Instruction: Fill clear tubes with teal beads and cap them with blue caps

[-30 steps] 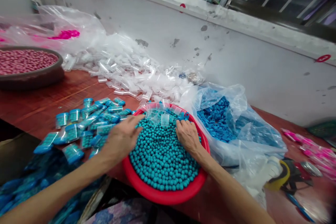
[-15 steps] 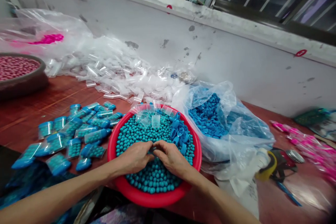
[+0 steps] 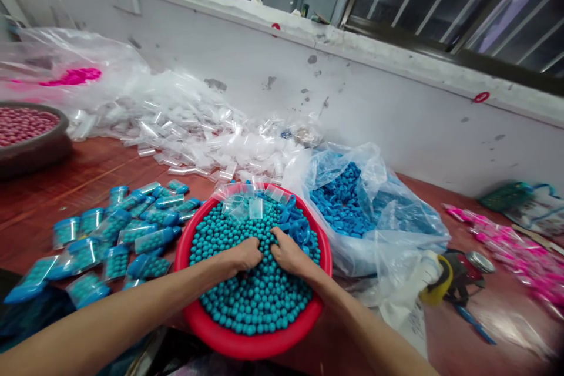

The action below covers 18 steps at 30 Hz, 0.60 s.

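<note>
A red basin is filled with turquoise beads. Over its middle, my left hand is closed, fingers curled down against the beads; whatever it grips is hidden. Just to its right, my right hand dips into the beads with curled fingers, the tips out of sight. A narrow gap separates the two hands. Small blue plastic caps lie on the beads beside my right hand. Flat clear plastic tubes rest at the basin's far side.
Left of the basin lie several bead-filled clear containers with blue ends. Behind is a heap of clear tubes. A plastic bag of blue caps stands right. Pink packets and a brown bowl of pink beads flank the table.
My hands were touching at the fingertips over the basin. They are now slightly apart and lower among the beads. The camera view has shifted a little.
</note>
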Tool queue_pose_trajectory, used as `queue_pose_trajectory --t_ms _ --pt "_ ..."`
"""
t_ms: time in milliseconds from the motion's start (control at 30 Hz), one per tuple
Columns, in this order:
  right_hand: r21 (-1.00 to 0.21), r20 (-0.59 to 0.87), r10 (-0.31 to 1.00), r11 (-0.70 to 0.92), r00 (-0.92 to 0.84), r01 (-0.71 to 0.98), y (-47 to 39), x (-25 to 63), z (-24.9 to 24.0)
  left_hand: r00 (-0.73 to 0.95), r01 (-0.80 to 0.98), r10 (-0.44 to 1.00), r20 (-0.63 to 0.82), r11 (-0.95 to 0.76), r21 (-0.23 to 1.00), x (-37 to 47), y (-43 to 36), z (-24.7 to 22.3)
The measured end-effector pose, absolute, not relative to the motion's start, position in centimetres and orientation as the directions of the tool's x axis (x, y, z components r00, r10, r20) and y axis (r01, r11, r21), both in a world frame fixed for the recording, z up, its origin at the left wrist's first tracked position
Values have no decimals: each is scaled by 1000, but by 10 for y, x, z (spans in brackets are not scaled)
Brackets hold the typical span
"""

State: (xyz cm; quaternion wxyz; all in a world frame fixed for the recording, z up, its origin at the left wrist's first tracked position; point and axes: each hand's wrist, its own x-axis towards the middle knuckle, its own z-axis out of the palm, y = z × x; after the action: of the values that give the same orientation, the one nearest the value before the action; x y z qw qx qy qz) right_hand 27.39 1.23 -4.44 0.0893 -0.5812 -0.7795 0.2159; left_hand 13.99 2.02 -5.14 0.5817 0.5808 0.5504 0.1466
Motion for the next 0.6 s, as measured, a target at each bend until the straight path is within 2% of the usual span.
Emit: queue_pose_trajectory --t_ms 100,200,300,400,467,533,600 --pt "-533 -97 942 224 -323 816 12 282 -41 422 323 751 -508 399 858 133 13 -45" --pt "-580 -39 948 235 -315 780 4 287 -38 511 66 720 -470 512 856 121 5 -36" --pt "-516 13 926 330 -378 791 -8 286 -35 535 -144 727 -430 580 802 112 1 -32" --pt "-310 -87 896 392 -436 866 -19 285 -26 478 -160 781 -403 529 834 110 -1 -33" --pt "-214 -80 920 360 -383 908 -23 286 -18 447 -163 819 -360 470 867 111 -2 -34" --pt "-214 17 946 320 -324 923 -24 287 -9 424 -165 847 -322 421 892 112 -2 -34" --pt "-293 96 932 362 -349 885 -24 285 -4 387 -133 875 -292 366 921 114 -1 -35"
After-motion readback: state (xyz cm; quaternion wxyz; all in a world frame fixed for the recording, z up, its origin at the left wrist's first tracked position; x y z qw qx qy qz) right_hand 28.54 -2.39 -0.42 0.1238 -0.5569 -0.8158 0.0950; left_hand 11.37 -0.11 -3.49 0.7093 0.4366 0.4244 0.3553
